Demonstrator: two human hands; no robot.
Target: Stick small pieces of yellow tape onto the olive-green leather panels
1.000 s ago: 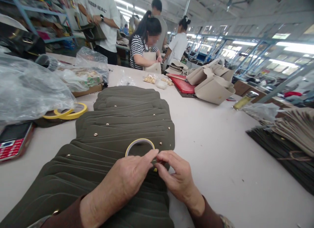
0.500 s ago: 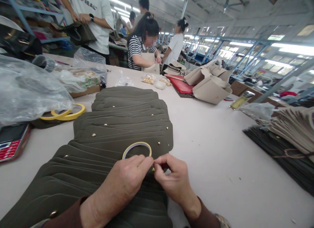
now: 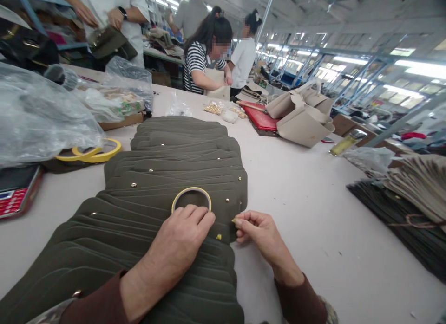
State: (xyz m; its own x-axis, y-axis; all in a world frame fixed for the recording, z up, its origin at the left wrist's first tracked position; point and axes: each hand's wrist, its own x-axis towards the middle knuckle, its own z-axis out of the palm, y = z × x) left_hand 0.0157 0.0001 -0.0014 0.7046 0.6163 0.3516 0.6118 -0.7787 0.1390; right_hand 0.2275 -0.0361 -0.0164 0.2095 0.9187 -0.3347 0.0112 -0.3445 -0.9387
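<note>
My left hand (image 3: 186, 236) is closed on a thin roll of yellow tape (image 3: 192, 189), whose ring stands up beyond the fingers. To its right, my right hand (image 3: 259, 231) pinches a small piece of yellow tape (image 3: 234, 220) between thumb and fingertips. Beneath my left hand spread overlapping dark olive leather pieces (image 3: 174, 175), several of them with small gold-coloured studs. Another small yellow tape piece (image 3: 219, 236) sits on the leather between my hands. Some of the tape roll is hidden behind my left fingers.
Yellow tape rolls (image 3: 101, 152) lie at left beside clear plastic bags (image 3: 45, 115) and a red-keyed device (image 3: 16, 196). Beige bags (image 3: 303, 119) and a bottle (image 3: 348, 142) stand at the back right. Stacked panels (image 3: 400, 212) lie far right. Several people work across the table.
My hands have come apart; the right moved rightward with a tape piece pinched in it. A small yellow tape piece now shows on the leather between them.
</note>
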